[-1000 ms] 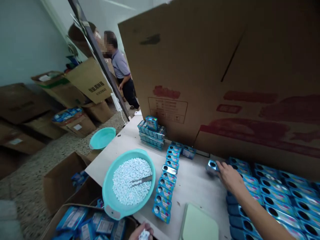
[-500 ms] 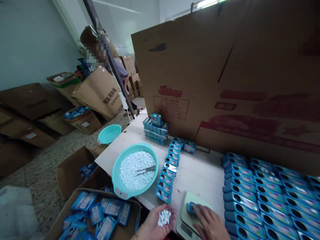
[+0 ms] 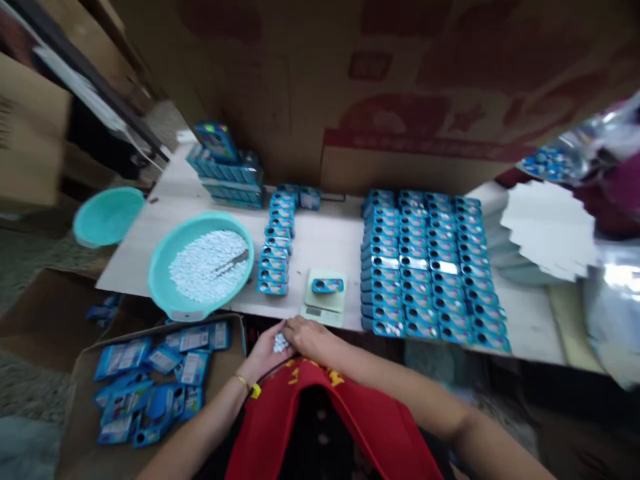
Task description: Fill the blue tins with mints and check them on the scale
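Observation:
Small white pellets lie in the cupped palm of my left hand, below the scale at the table's front edge. My right hand meets it there, its fingertips bent over the pellets; whether they pinch any is hidden. One blue box rests on the pale scale, touched by neither hand. To the left, a turquoise basin holds many white pellets and metal tweezers. Between basin and scale runs a column of blue boxes.
Several rows of blue boxes stand right of the scale. A large cardboard sheet rises behind the table. Below left is a carton of blue packs. Another turquoise basin sits beyond the table's left end. White scalloped cards are at the right.
The view has swung right and downward. My right hand has let go of the blue box on the scale and moved to the pellets in my left hand.

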Tool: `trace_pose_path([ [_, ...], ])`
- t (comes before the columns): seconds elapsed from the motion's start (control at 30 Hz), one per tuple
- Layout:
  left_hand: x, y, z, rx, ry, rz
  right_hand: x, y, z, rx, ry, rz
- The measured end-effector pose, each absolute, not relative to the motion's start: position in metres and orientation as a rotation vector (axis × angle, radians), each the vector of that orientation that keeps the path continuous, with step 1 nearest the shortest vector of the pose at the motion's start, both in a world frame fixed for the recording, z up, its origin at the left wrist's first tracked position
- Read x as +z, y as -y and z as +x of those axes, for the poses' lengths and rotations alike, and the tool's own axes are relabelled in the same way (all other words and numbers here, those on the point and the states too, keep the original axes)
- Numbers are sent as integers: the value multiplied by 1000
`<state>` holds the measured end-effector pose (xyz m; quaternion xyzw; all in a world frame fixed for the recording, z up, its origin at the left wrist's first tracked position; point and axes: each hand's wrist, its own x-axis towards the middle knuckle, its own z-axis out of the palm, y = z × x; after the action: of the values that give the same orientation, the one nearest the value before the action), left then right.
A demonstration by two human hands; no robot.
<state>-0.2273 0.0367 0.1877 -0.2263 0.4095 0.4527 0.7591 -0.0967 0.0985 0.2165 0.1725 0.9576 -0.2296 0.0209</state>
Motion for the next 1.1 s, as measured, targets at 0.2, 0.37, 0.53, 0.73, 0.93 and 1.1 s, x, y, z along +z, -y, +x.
trace_pose_path([
  [0.2,176,-21,-228,972,-946,-535,206,-92,-95,-884,-2925,421],
  [0.37,181,-22,-226,964,-986,-524,203,-91,-91,-1004,-2937,452],
  [0.53,191,-30,-221,927,-1024,-506,200,-92,-87,-1057,-2964,482],
  [0.73,191,-34,-219,928,-986,-468,200,-92,-88,-1092,-2958,482],
  [0.93,187,-37,-223,955,-1001,-484,201,-119,-71,-1216,-3100,840],
  [1.1,191,-41,-226,949,-1014,-494,203,-165,-54,-915,-3011,1289],
])
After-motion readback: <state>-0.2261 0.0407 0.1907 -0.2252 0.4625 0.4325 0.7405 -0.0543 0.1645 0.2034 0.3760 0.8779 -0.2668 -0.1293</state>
